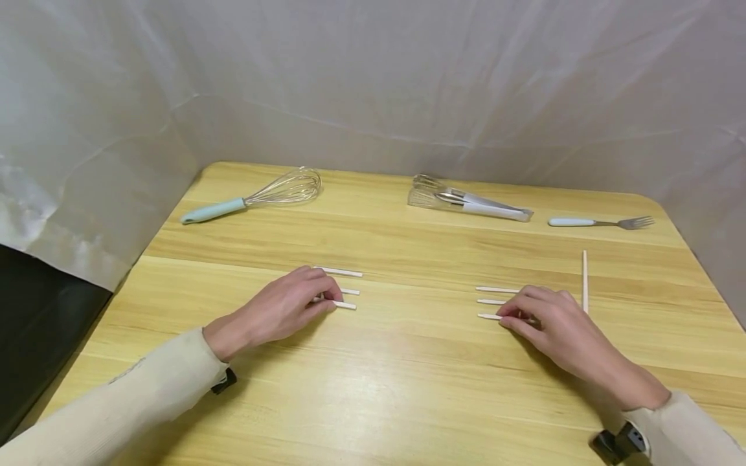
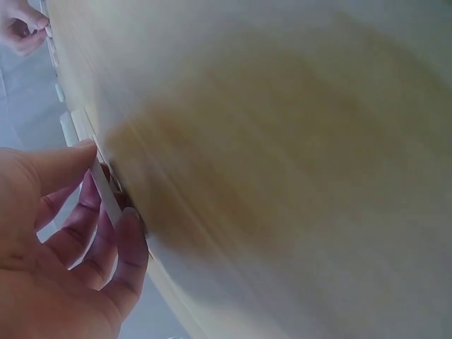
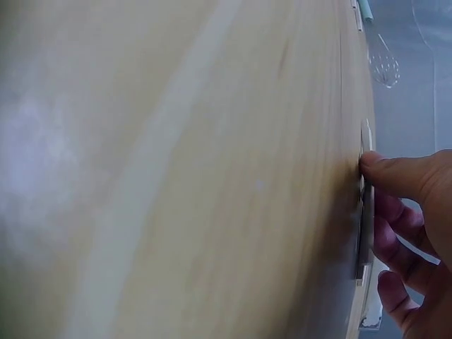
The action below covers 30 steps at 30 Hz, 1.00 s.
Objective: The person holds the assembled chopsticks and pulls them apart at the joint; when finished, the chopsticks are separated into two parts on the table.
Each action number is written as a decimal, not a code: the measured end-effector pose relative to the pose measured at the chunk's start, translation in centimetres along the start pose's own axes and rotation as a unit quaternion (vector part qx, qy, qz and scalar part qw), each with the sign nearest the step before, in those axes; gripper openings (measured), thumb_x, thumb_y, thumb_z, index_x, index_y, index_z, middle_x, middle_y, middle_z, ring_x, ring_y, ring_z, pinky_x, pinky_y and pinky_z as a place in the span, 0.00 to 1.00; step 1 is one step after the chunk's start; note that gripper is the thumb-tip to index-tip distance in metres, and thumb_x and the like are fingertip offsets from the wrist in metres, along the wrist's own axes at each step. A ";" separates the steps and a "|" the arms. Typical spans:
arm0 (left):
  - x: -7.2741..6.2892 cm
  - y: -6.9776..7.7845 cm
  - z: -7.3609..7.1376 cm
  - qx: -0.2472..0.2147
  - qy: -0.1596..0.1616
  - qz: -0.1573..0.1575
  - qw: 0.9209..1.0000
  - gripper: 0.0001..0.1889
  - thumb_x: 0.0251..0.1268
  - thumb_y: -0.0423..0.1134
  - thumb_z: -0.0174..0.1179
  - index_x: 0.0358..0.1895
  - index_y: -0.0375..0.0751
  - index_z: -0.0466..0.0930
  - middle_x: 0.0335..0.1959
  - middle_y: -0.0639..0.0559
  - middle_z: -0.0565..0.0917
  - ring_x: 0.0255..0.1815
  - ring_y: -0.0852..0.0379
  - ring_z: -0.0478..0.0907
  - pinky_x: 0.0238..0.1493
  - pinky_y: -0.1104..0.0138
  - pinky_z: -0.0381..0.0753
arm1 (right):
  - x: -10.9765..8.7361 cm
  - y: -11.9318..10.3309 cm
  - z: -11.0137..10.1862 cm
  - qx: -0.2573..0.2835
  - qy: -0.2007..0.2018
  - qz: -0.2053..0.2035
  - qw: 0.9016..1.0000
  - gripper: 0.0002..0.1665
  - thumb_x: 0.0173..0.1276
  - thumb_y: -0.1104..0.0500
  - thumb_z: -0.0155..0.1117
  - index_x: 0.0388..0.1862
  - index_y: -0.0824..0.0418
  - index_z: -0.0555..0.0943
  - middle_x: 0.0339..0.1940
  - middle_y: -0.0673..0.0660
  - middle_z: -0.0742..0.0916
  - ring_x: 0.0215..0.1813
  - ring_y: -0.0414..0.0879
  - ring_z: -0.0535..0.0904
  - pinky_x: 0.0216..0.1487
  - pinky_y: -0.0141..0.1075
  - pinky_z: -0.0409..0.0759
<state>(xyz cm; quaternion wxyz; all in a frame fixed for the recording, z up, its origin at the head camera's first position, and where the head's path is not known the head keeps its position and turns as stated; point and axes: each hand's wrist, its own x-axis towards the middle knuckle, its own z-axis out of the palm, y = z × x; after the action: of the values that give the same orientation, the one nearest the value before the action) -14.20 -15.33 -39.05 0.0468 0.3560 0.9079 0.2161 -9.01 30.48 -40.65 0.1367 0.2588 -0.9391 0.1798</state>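
On the left of the table lie three thin white sticks, roughly parallel: a far stick (image 1: 340, 271), a middle one (image 1: 350, 292) and a near one (image 1: 346, 305). My left hand (image 1: 290, 303) pinches the near stick between thumb and fingers, partly hiding all three; the left wrist view shows this white stick (image 2: 106, 194) in its grip. Three similar sticks lie to the right: a far one (image 1: 495, 289), a middle one (image 1: 491, 301) and a near one (image 1: 488, 316). My right hand (image 1: 553, 330) pinches the near one, covering the right ends.
Another white stick (image 1: 585, 278) lies lengthwise beyond my right hand. Along the back are a whisk (image 1: 233, 206) with a pale green handle, wire-headed tongs (image 1: 472, 201) and a fork (image 1: 603, 222) with a white handle. Grey sheeting (image 1: 373, 84) hangs behind the wooden table (image 1: 361, 375).
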 end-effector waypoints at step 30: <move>-0.1 -0.5 0.0 0.007 0.002 0.007 1.000 0.04 0.79 0.35 0.67 0.48 0.50 0.88 0.46 0.59 0.87 0.48 0.58 0.80 0.52 0.59 0.83 | -1.3 12.1 -5.7 0.004 -0.061 0.206 0.977 0.13 0.84 0.53 0.66 0.55 0.59 0.88 0.44 0.57 0.91 0.36 0.25 0.73 0.33 0.29 0.72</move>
<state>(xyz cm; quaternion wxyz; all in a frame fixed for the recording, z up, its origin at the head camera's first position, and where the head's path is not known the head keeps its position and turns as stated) -14.41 -15.69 -39.29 0.0407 0.3620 0.9071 0.2107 -13.43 43.10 -39.21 0.0378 0.0712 -0.9781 0.1921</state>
